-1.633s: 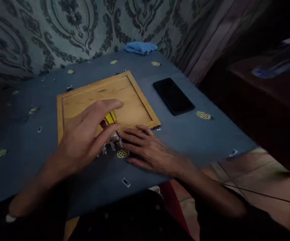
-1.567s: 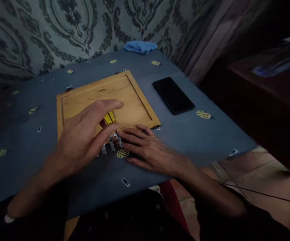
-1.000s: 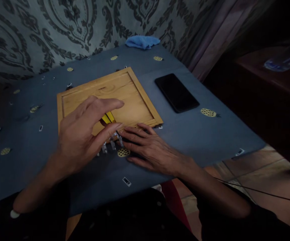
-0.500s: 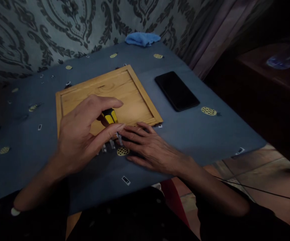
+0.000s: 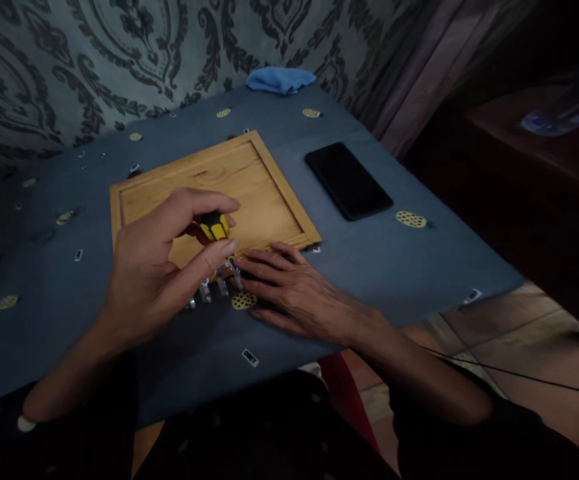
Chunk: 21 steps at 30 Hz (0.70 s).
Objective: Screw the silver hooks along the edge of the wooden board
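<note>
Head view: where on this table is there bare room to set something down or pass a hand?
Bare cloth lies right of the wooden tray, between the phone and the table's near edge; the tray's far half is bare too. Crowded at its near rim: left hand on the screwdriver, right hand, small metal pieces.
</note>
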### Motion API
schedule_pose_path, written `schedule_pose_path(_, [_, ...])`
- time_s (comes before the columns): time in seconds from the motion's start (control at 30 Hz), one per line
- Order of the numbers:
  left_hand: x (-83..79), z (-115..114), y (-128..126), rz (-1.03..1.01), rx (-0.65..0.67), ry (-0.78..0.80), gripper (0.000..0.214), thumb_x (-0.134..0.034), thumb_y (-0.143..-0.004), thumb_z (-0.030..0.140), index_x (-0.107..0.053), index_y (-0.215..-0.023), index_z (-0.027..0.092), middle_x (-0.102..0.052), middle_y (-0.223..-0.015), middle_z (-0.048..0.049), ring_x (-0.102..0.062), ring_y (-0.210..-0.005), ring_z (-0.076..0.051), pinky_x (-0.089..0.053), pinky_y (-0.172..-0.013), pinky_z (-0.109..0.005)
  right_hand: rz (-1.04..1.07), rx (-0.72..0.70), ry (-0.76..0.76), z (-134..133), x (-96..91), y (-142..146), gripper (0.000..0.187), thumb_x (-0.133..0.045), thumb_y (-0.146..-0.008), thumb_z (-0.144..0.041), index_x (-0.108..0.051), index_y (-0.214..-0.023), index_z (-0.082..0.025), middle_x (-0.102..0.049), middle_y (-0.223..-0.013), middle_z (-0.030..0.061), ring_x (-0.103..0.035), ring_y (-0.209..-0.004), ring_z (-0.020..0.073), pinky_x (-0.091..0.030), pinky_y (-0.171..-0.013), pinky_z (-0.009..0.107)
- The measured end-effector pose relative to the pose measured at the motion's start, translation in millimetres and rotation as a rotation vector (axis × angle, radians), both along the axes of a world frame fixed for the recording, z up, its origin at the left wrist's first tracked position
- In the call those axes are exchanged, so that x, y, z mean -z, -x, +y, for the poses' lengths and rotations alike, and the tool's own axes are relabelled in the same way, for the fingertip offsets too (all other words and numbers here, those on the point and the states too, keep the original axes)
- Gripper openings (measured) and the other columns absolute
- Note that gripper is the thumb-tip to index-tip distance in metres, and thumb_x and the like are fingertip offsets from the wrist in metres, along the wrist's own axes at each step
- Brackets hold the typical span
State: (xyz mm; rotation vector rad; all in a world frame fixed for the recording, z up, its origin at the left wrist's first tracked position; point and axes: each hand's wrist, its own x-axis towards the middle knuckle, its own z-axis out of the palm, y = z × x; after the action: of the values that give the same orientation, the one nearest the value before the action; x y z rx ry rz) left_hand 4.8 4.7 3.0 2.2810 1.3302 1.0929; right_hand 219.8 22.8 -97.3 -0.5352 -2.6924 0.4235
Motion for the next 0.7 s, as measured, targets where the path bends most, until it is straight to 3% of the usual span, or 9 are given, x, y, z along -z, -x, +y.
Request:
schedule_pose_path(0.2, [-0.1, -1.6, -2.6, 0.009, -0.004, -0.048, 0.027, -0.072, -0.09, 0.025, -0.07, -0.116, 0.03, -0.074, -0.105, -0.0003, -0.067, -0.08, -0.019, -0.057, -0.073, -0.035, -0.002, 0.003, -0.014, 0.1, 0.0, -0.4, 0.045, -0.053, -0.101, -0.037, -0.056, -0.142, -0.017, -0.051, -0.157, 0.0098, -0.04, -0.149, 0.0283, -0.028, -0.123, 0.055])
schedule_pose_path(0.47, [-4.6, -3.8, -0.2, 0.021, 0.025, 0.008, 0.021, -0.067, -0.094, 0.027, -0.066, -0.115, 0.03, -0.072, -0.108, 0.0002, -0.068, -0.09, -0.018, -0.053, -0.081, -0.033, -0.002, 0.002, -0.009, 0.0, 2.1, 0.5, 0.043, -0.053, -0.102, -0.037, -0.057, -0.141, -0.019, -0.052, -0.156, 0.0089, -0.04, -0.148, 0.028, -0.026, -0.123, 0.055])
schedule_pose_path(0.57, [-1.5, -5.0, -4.6, -0.087, 0.03, 0.101, 0.019, -0.061, -0.097, 0.024, -0.062, -0.115, 0.029, -0.069, -0.106, -0.0025, -0.067, -0.101, -0.02, -0.053, -0.089, -0.035, -0.001, 0.005, -0.007, 0.0, 2.6, 0.4, 0.043, -0.053, -0.102, -0.037, -0.058, -0.14, -0.019, -0.053, -0.155, 0.0086, -0.04, -0.149, 0.0275, -0.026, -0.123, 0.055])
schedule_pose_path(0.7, [9.5, -6.3, -16.0, -0.327, 0.095, 0.185, 0.013, -0.054, -0.101, 0.023, -0.06, -0.112, 0.026, -0.064, -0.094, -0.0024, -0.065, -0.089, -0.017, -0.056, -0.082, -0.035, -0.01, 0.008, 0.013, 0.2, 2.1, -0.1, 0.042, -0.055, -0.1, -0.036, -0.058, -0.139, -0.02, -0.053, -0.155, 0.0092, -0.04, -0.149, 0.0284, -0.028, -0.122, 0.056])
